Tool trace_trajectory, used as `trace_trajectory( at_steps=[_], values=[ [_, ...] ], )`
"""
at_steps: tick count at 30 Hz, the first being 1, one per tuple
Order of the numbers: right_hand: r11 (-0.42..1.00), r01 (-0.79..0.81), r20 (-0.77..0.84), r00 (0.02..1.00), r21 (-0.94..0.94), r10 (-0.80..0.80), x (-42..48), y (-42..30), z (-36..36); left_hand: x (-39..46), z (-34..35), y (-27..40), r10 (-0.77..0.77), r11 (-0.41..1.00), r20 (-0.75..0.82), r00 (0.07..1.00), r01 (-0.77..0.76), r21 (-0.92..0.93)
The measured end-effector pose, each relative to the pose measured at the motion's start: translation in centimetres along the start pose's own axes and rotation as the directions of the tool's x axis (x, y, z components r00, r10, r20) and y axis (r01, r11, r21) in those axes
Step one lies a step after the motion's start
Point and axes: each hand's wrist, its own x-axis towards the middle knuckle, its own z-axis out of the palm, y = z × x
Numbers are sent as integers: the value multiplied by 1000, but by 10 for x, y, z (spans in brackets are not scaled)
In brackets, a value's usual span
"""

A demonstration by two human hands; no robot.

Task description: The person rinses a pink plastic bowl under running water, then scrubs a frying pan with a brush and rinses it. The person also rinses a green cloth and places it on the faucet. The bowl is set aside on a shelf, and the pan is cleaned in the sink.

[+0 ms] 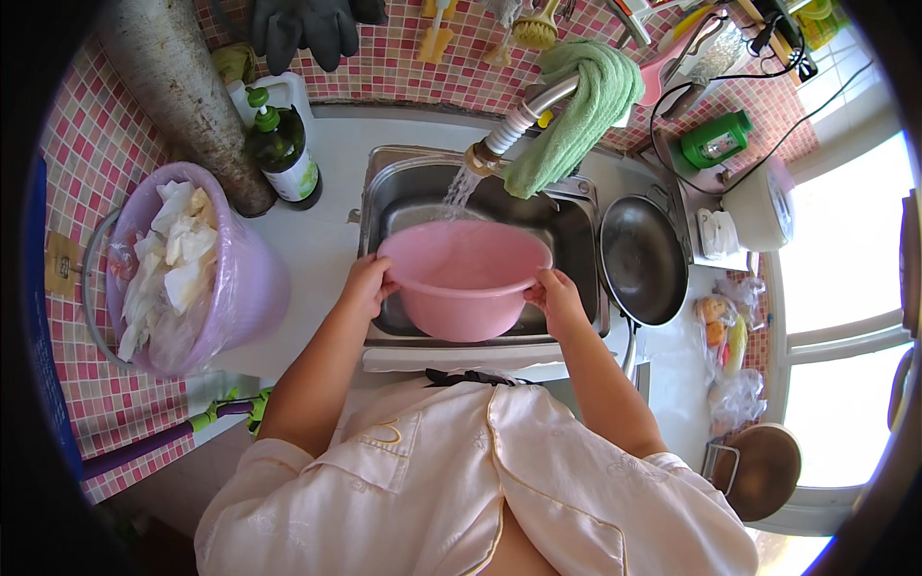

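A pink plastic basin (464, 313) is held tilted over a stainless steel sink (576, 209). My left hand (369, 284) grips its rim at the left, and my right hand (555, 299) grips the rim at the right; some fingers of both hands are hidden beneath it. Water pours from the faucet (484, 155) at the basin's far side. A green towel (576, 129) is draped over the faucet pipe. Whether water lies inside the basin I cannot tell clearly.
A lilac trash bin (263, 288) full of crumpled paper stands at the left, near a green pump bottle (284, 155) and a thick pipe (180, 93). Right of the sink lies a frying pan (643, 259), its handle toward me. Bagged food (724, 335) sits further right.
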Motion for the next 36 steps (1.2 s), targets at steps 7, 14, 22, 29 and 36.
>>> trace_trajectory(
  at_steps=[7, 14, 22, 29, 36],
  values=[
    [729, 407, 219, 913, -551, -345, -9, -17, 21, 5, -9, -61, -366, 877, 80, 927, 315, 362],
    [503, 578, 353, 806, -643, -476, -16, 1, -20, 47, 5, -88, -44, 937, -14, 999, 46, 348],
    [965, 54, -64, 995, -257, -72, 38, 83, -50, 28, 18, -21, 673, 516, 128, 728, -586, 625],
    [879, -445, -115, 895, -174, 430, 78, 93, 6, -43, 71, 39, 709, 435, 295, 641, -726, 532],
    [924, -360, 11, 932, 125, 362, 60, 53, -17, -46, 62, 46, 273, 959, -36, 961, -269, 94]
  ],
)
